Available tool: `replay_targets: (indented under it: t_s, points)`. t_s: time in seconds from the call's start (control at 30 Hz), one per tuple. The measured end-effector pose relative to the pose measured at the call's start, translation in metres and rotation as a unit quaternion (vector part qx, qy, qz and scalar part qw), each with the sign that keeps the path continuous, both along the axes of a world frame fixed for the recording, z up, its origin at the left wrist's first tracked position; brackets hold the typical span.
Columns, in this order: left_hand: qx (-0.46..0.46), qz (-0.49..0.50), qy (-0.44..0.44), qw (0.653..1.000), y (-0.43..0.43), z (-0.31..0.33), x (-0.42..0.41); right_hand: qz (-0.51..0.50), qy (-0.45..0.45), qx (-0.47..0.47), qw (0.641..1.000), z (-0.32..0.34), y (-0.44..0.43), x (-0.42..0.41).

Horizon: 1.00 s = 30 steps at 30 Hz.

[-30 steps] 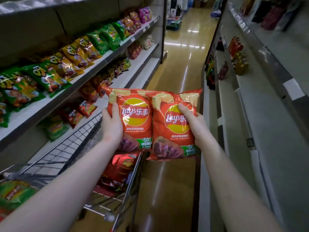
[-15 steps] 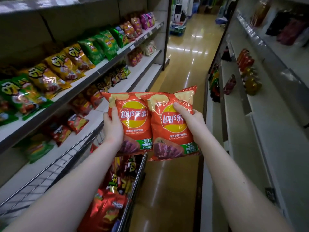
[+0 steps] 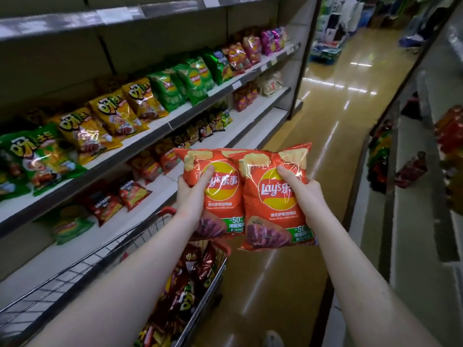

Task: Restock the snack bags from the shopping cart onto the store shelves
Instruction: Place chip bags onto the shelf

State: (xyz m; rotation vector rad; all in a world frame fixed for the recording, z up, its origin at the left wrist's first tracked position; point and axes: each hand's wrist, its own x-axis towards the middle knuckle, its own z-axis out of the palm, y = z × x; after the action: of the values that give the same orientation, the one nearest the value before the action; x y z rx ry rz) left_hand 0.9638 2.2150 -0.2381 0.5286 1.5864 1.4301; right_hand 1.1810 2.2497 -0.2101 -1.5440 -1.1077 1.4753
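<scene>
Two orange Lay's chip bags are held up side by side over the aisle. My left hand (image 3: pixel 193 194) grips the left bag (image 3: pixel 223 196) at its left edge, thumb across the front. My right hand (image 3: pixel 304 194) grips the right bag (image 3: pixel 273 216) at its right edge, thumb on the logo. The bags overlap a little in the middle. Below them the wire shopping cart (image 3: pixel 105 254) holds several dark red and yellow snack bags (image 3: pixel 193 276). The left store shelves (image 3: pixel 150 136) carry rows of green, yellow and pink snack bags.
A lower left shelf (image 3: pixel 240 126) has bare white stretches between small bags. The right shelving (image 3: pixel 413 221) holds a few bottles and bags, blurred. The glossy aisle floor (image 3: pixel 325 136) runs ahead to a far display. A shoe tip (image 3: pixel 273 339) shows at the bottom.
The view has swung left toward the left shelves and down the aisle. Both hands still hold the two bags together, now shifted slightly right in view, with thumbs further across the fronts.
</scene>
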Motion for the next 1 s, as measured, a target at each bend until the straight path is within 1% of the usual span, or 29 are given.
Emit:
replay_targets:
  t_s: [0.1,0.2,0.43,0.6,0.7,0.73,0.77,0.83,1.0]
  points:
    - [-0.005,0.036,-0.005,0.999,0.037,0.008,0.02,0.017,0.001,-0.004,1.0,0.002,0.047,0.014]
    - [-0.001,0.074,0.0,0.997,0.075,0.017,0.041,0.03,-0.003,0.012,0.999,0.009,0.094,0.029]
    - [-0.012,0.146,0.01,0.989,0.155,0.007,0.06,0.08,0.001,0.006,0.997,0.005,0.196,0.033]
    - [-0.011,0.178,0.009,0.984,0.221,-0.005,0.042,0.116,0.01,0.004,0.993,-0.007,0.273,0.013]
    - [-0.016,0.19,0.008,0.982,0.265,-0.009,0.027,0.128,-0.004,0.007,0.992,-0.011,0.32,-0.005]
    - [-0.015,0.2,-0.004,0.98,0.287,-0.012,0.021,0.135,-0.01,0.007,0.991,-0.014,0.345,-0.012]
    - [-0.012,0.197,-0.006,0.98,0.292,-0.011,0.017,0.135,-0.01,0.011,0.991,-0.014,0.349,-0.015]
    - [-0.018,0.208,-0.016,0.978,0.322,-0.014,0.008,0.152,-0.017,0.009,0.988,-0.017,0.384,-0.026]
    - [-0.019,0.248,-0.021,0.968,0.37,-0.021,-0.009,0.201,-0.008,-0.019,0.979,-0.025,0.449,-0.051]
